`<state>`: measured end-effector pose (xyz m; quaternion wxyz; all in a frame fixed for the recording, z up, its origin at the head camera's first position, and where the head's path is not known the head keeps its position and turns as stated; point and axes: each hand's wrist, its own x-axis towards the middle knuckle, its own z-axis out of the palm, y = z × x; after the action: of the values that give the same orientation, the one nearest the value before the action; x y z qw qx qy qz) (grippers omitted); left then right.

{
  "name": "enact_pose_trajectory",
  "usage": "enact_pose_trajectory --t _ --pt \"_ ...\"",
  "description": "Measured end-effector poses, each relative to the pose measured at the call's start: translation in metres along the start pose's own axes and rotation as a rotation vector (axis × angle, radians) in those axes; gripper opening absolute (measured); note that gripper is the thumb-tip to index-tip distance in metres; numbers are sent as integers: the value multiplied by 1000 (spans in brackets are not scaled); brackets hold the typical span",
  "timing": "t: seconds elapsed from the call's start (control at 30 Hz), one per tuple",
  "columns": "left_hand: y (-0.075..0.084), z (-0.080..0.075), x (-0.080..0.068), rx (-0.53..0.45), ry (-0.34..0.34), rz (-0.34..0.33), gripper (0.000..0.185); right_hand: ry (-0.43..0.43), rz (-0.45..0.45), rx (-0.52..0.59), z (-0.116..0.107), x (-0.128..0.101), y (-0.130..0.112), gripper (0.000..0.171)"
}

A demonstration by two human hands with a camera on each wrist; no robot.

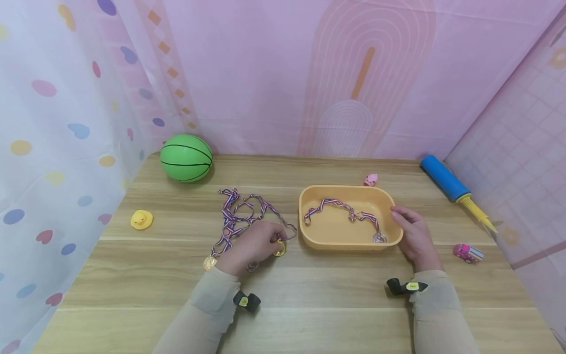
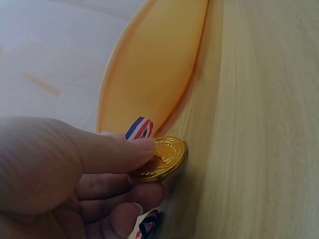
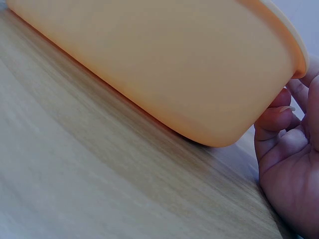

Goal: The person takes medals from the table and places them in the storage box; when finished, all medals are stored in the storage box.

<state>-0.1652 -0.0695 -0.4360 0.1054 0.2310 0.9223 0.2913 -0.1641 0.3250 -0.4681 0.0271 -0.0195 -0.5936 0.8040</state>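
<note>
Gold medal (image 2: 169, 158), round, embossed; striped ribbon (image 2: 138, 128)

Bin (image 1: 345, 244) between hands (image 1: 253, 243) (image 1: 417, 241), free room in front

Medal (image 1: 380, 238) in tub (image 1: 342, 245), ball (image 1: 186, 158) L.

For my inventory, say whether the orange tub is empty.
Not empty: in the head view, a silver medal and striped ribbon lie inside the tub.
</note>
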Motion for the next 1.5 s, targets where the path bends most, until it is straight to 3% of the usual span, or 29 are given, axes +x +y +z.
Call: enact_pose_trajectory --t 0.33,1.17,1.5 --pt "2 0 1 -34 26 -63 5 2 12 3 -1 1 0 21" --pt "-1 2 4 -8 70 -54 13 0 4 17 -1 1 0 24" --pt "0 -3 4 -63 105 -54 8 3 12 1 -1 0 0 26"
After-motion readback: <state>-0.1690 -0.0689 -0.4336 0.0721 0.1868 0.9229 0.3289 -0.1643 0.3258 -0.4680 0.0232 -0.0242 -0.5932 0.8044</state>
